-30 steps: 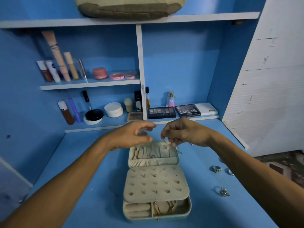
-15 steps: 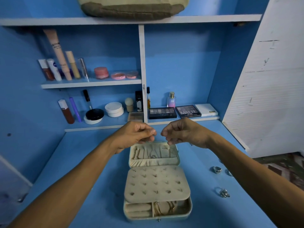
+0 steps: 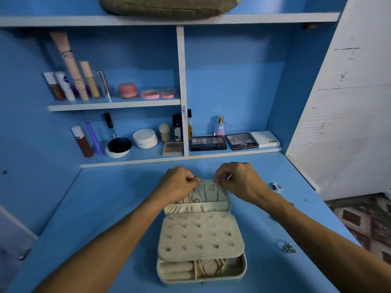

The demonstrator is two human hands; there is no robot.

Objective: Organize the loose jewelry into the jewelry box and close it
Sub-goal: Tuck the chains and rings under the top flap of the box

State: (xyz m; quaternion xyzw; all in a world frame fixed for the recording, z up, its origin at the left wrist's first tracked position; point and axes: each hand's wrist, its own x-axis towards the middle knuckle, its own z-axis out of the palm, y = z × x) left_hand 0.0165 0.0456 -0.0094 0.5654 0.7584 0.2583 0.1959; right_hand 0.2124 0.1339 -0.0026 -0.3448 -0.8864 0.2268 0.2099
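The blue surface (image 3: 110,208) carries one jewelry box (image 3: 245,266), lying open with its lid flat at the far end. I have the left hand (image 3: 179,187) and right hand (image 3: 239,182) at the lid's far edge. Each grip is pinched on what I take for a fine necklace (image 3: 212,181), too thin to see clearly. I'd draw it taut, hook it along the lid's top and let the tail drop untangled into the gathered pocket. Loose on the right are one ring (image 3: 276,186) and one ring cluster (image 3: 287,247). A third bit by my forearm is unclear.
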